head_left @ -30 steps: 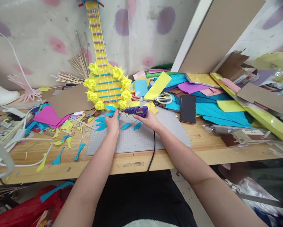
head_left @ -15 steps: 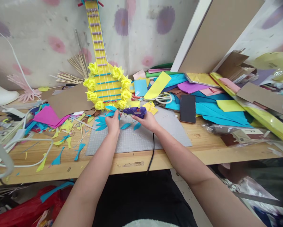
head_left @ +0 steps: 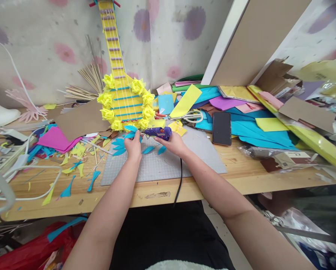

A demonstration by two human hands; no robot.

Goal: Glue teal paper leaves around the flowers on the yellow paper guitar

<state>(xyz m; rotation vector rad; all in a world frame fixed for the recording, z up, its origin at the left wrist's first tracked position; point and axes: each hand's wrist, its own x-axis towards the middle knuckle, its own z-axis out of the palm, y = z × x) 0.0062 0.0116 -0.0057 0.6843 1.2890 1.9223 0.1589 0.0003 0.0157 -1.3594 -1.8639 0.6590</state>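
My right hand (head_left: 174, 143) is wrapped round a purple hot glue gun (head_left: 156, 132), its nozzle pointing left. Close to that nozzle, my left hand (head_left: 133, 145) pinches a blue paper petal (head_left: 130, 128). Several more blue petals (head_left: 118, 146) lie just left of the left hand, and two single ones, one of them a blue petal (head_left: 148, 150), rest on the grey cutting mat (head_left: 162, 168). The glue gun's black cord (head_left: 180, 183) hangs over the table's front edge. My fingertips partly hide the held petal.
Behind the mat stands a yellow paper guitar (head_left: 125, 99) edged with paper flowers. Scissors (head_left: 191, 116), a phone (head_left: 221, 128) and blue paper sheets (head_left: 257, 133) lie right. Yellow and blue scraps (head_left: 79, 150) and white cables (head_left: 44, 197) cover the left.
The whole view has shifted slightly, so everything sits a little further left. Both hands keep their holds, with the glue gun nozzle still beside the petal.
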